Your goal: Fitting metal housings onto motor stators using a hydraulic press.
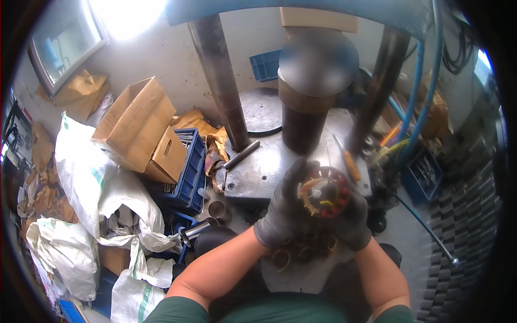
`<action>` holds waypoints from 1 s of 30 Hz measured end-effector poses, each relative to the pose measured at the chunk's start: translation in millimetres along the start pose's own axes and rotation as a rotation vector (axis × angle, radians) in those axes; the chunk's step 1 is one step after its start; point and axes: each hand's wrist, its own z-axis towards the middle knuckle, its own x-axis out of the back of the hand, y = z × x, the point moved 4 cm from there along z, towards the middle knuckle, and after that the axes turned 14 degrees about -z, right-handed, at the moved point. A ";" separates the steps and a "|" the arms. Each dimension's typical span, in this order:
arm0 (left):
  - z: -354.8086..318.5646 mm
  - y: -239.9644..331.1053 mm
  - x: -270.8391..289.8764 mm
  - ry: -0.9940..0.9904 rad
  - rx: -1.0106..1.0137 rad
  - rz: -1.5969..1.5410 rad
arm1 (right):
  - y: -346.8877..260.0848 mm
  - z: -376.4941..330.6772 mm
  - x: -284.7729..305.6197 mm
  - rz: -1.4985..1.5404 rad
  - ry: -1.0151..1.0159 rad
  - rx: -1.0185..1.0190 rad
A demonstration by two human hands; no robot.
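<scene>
Both my hands wear dark grey gloves and hold up a round motor stator (324, 192) with red slots and yellowish wire around its ring. My left hand (281, 209) wraps its left side, and my right hand (353, 219) grips the right side; some fingers are hidden behind it. Beyond the stator stands the press's thick steel ram (305, 121) over the metal bed (258, 180). A screwdriver (351, 166) with an orange handle lies on the bed to the right. Below my hands, several similar coil-wound parts (304, 250) sit between my knees, partly in shadow.
Two steel columns, left (218, 81) and right (379, 81), flank the ram. A metal rod (242, 154) rests at the bed's left edge. Cardboard boxes (137, 124), blue crates (191, 183) and white sacks (97, 177) crowd the left. A knobbed lever (428, 229) sticks out at right.
</scene>
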 end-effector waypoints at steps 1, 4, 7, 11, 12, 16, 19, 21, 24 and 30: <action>2.5 3.0 0.4 -0.002 -0.001 -0.005 | 4.0 -2.6 -0.8 -0.004 0.002 -0.002; 7.1 10.8 0.3 -0.047 -0.052 0.176 | 10.5 -7.5 -4.3 0.196 -0.036 -0.062; 7.7 11.8 2.0 -0.056 -0.041 0.188 | 8.2 -7.3 -11.0 0.413 -0.043 -0.244; 14.8 23.1 1.8 -0.078 -0.146 0.322 | 8.7 -7.8 -11.0 0.522 -0.064 -0.220; 15.3 23.5 1.2 -0.071 -0.141 0.328 | 11.3 -8.1 -12.4 0.581 -0.102 -0.286; 13.6 16.3 0.9 -0.063 -0.151 0.331 | 11.1 -8.7 -13.2 0.666 -0.109 -0.487; 14.5 17.8 -0.5 -0.056 -0.157 0.333 | 10.6 -8.0 -7.0 0.439 -0.091 -0.210; 13.9 20.8 -0.3 -0.050 -0.108 0.369 | 10.3 -5.8 -8.7 0.418 -0.164 -0.293; 10.6 11.5 -2.8 -0.067 -0.194 0.431 | 24.6 -6.7 -9.2 0.504 -0.157 -0.120; 21.2 28.4 -10.1 -0.060 -0.204 0.461 | 8.0 2.3 2.2 0.365 -0.181 -0.078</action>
